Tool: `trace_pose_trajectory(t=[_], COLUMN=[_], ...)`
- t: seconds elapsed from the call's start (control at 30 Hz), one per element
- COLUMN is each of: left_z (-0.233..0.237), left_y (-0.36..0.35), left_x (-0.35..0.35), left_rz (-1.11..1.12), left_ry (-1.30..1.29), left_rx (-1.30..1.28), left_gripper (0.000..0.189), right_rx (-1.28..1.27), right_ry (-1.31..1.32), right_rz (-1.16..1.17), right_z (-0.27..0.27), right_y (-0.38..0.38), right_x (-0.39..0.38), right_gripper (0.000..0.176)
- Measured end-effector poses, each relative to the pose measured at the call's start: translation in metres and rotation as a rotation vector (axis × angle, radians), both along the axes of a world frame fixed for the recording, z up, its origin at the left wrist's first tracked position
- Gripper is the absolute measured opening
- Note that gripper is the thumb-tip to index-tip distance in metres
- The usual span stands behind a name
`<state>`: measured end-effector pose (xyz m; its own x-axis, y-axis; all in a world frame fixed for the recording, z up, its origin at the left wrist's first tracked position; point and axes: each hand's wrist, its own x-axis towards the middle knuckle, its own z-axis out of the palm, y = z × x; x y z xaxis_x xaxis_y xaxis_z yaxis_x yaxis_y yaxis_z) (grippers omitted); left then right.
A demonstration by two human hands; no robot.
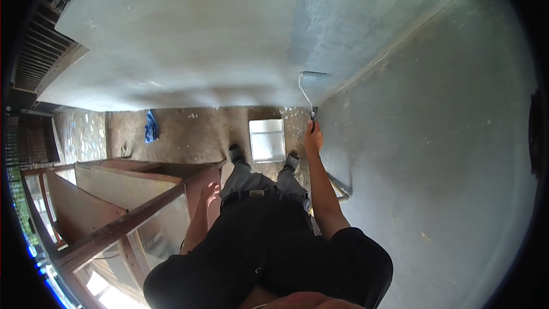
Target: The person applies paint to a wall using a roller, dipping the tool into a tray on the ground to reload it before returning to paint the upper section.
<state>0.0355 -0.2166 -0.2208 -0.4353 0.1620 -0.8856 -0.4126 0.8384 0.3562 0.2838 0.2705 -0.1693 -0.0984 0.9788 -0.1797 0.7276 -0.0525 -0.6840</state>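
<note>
In my right hand (313,138) is the dark handle of a paint roller (314,75), with the fingers wrapped around it. Its bent wire frame reaches up to the roller head, which lies against the front wall (229,40) close to the corner. A bluish, damp-looking band of coating runs up that wall above the roller. My left hand (211,191) hangs at my side with nothing in it, fingers loosely apart, near a reddish-brown wooden frame. On the floor between my feet sits a white paint tray (267,141).
A grey side wall (434,137) rises close on my right, with a bent pipe (343,196) low beside my leg. To the left stands wooden furniture (126,217) with panels. A crumpled blue cloth (151,127) lies on the stained floor (200,129).
</note>
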Motion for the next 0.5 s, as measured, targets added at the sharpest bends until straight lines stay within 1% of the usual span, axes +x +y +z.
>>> trace_pose_trajectory(t=[0.07, 0.1, 0.13, 0.17, 0.23, 0.27, 0.33, 0.37, 0.43, 0.47, 0.5], left_z=[-0.001, -0.024, -0.016, -0.001, 0.080, 0.096, 0.110, 0.109, 0.095, 0.071, 0.045], left_y=[-0.012, -0.031, -0.045, -0.070, -0.030, -0.028, -0.037, -0.041, -0.057, -0.082, -0.108], left_x=[0.012, 0.009, 0.025, 0.045, 0.062, 0.071, 0.092, 0.104, 0.129, 0.148, 0.169], left_rz=[-0.014, 0.091, 0.206, 0.249, 0.181, 0.201, 0.255, 0.271, 0.377, 0.368, 0.357], left_ry=[0.058, 0.105, 0.148, 0.132, 0.297, 0.289, 0.352, 0.338, 0.254, 0.206, 0.158], left_rx=[0.039, 0.155, 0.251, 0.200, 0.130, 0.107, 0.163, 0.147, 0.183, 0.157, 0.131], left_gripper=[0.054, 0.052, 0.051, 0.051, 0.048, 0.048, 0.045, 0.045, 0.043, 0.041, 0.040], right_rx=[-0.037, -0.058, -0.093, -0.137, -0.170, -0.186, -0.309, -0.320, -0.857, -0.864, -0.952], right_ry=[-0.022, -0.034, -0.058, -0.086, -0.216, -0.228, -0.307, -0.324, -0.194, -0.207, -0.210], right_rz=[0.044, 0.035, 0.036, 0.080, 0.119, 0.142, 0.340, 0.356, 0.331, 0.332, 0.302], right_z=[-0.017, -0.033, -0.052, -0.071, -0.113, -0.143, -0.214, -0.249, -0.309, -0.297, -0.275], right_y=[0.003, 0.005, -0.003, -0.018, -0.029, -0.034, -0.062, -0.075, -0.094, -0.100, -0.107], right_x=[0.002, 0.001, 0.007, 0.017, 0.023, 0.027, 0.052, 0.063, 0.075, 0.066, 0.050], right_gripper=[0.047, 0.048, 0.050, 0.050, 0.054, 0.054, 0.056, 0.056, 0.050, 0.050, 0.050])
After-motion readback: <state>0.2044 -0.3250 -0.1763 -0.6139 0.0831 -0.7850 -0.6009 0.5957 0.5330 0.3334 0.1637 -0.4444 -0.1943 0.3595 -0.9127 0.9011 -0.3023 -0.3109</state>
